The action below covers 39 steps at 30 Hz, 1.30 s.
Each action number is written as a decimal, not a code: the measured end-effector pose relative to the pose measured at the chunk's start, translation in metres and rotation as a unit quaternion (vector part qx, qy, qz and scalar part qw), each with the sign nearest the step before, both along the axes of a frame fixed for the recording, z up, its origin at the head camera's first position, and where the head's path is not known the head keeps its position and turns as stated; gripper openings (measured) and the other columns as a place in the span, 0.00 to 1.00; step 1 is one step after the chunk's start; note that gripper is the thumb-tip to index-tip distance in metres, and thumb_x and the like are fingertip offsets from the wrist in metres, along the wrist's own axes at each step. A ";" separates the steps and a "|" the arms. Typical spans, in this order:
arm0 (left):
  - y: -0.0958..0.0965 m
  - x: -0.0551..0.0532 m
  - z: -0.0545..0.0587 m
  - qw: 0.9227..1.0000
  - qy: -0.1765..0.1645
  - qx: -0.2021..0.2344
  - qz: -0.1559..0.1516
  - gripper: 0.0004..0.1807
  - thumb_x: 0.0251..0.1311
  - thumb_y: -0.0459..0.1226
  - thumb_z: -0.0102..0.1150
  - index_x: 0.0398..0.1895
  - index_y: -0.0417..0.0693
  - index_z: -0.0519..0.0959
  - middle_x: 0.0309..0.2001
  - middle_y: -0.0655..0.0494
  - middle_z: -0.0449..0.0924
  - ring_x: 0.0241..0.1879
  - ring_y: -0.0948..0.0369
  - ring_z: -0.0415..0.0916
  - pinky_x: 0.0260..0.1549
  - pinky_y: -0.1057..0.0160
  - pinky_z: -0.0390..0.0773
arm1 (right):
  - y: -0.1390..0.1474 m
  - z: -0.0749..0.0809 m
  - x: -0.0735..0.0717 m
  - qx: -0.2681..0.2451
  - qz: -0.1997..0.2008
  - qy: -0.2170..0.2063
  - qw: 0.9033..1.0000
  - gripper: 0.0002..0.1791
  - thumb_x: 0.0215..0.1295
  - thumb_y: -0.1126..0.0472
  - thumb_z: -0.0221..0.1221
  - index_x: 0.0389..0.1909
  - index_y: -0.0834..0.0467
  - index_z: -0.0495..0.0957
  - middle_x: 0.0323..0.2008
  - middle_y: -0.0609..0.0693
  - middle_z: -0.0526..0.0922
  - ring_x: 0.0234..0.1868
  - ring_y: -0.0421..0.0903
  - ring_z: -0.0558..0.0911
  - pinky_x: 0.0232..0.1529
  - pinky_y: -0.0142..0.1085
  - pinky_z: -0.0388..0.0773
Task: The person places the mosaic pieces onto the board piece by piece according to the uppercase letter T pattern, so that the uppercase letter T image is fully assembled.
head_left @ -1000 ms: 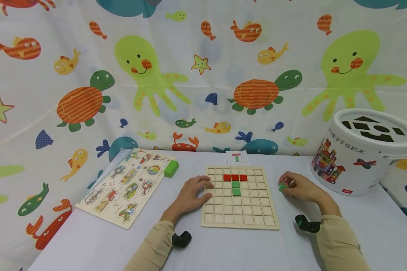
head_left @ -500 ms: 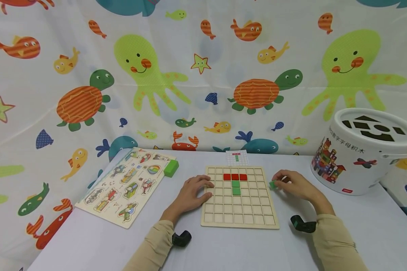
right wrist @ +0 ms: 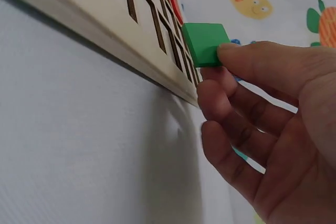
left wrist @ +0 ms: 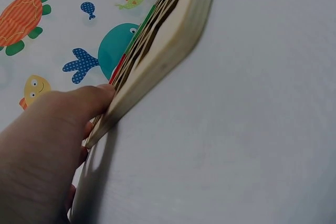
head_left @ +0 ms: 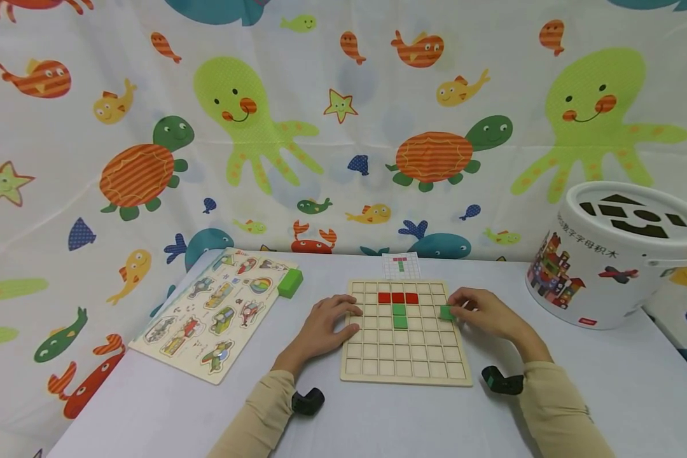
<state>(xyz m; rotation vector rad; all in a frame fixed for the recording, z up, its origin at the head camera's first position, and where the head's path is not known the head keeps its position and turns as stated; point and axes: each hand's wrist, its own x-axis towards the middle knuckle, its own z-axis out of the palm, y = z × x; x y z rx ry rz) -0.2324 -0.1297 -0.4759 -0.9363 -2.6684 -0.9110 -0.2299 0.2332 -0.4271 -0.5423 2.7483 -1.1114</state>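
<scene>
A wooden grid board [head_left: 378, 369] lies flat on the white table. Three red square tiles [head_left: 397, 298] form a row near its top, with two green tiles [head_left: 400, 322] in a column below the middle one. My left hand [head_left: 319, 327] rests on the board's left edge, its fingertips and thumb [left wrist: 92, 98] touching the rim. Between thumb and fingers, my right hand [head_left: 486, 312] pinches another green square tile [right wrist: 206, 44], held over the board's right edge. The other fingers of that hand bend loosely beneath the tile in the right wrist view.
Just behind the board lies a small pattern card [head_left: 401, 266] showing a red and green T. A picture puzzle board [head_left: 212, 318] sits at left, with a green block [head_left: 290, 283] at its corner. A white lidded bucket [head_left: 612, 261] stands at the back right.
My right hand has moved left with the green tile, from the table beside the board to over its right edge. The left hand has stayed in place.
</scene>
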 end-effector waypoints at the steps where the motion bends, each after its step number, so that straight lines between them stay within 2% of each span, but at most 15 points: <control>1: 0.000 0.000 0.000 1.000 0.000 0.000 0.000 0.12 0.60 0.46 0.59 0.46 0.57 0.78 0.59 0.54 0.73 0.63 0.55 0.66 0.63 0.43 0.58 | -0.002 0.000 0.000 -0.002 0.001 -0.001 1.000 0.07 0.65 0.58 0.58 0.39 0.56 0.78 0.35 0.51 0.80 0.31 0.44 0.74 0.29 0.30 0.70; 19: 0.001 0.001 0.002 1.000 -0.005 0.003 -0.001 0.12 0.61 0.46 0.58 0.46 0.57 0.78 0.59 0.54 0.72 0.63 0.55 0.66 0.63 0.42 0.57 | -0.034 -0.004 0.005 -0.012 0.037 -0.006 0.999 0.06 0.62 0.59 0.60 0.38 0.54 0.77 0.33 0.48 0.78 0.32 0.43 0.72 0.31 0.29 0.69; 28: 0.000 0.002 0.003 1.000 -0.010 0.004 -0.001 0.12 0.61 0.45 0.58 0.46 0.56 0.78 0.59 0.54 0.72 0.63 0.55 0.66 0.63 0.43 0.57 | -0.045 -0.003 0.008 -0.005 0.037 -0.015 0.999 0.06 0.61 0.59 0.60 0.38 0.53 0.77 0.33 0.47 0.78 0.32 0.44 0.71 0.31 0.29 0.68; 39: 0.000 0.002 0.004 1.000 -0.012 0.002 -0.003 0.12 0.61 0.46 0.57 0.47 0.56 0.78 0.60 0.53 0.72 0.64 0.55 0.66 0.64 0.43 0.56 | -0.058 -0.005 0.012 -0.005 0.071 -0.011 0.997 0.06 0.62 0.58 0.60 0.38 0.52 0.76 0.33 0.45 0.78 0.33 0.42 0.73 0.34 0.29 0.71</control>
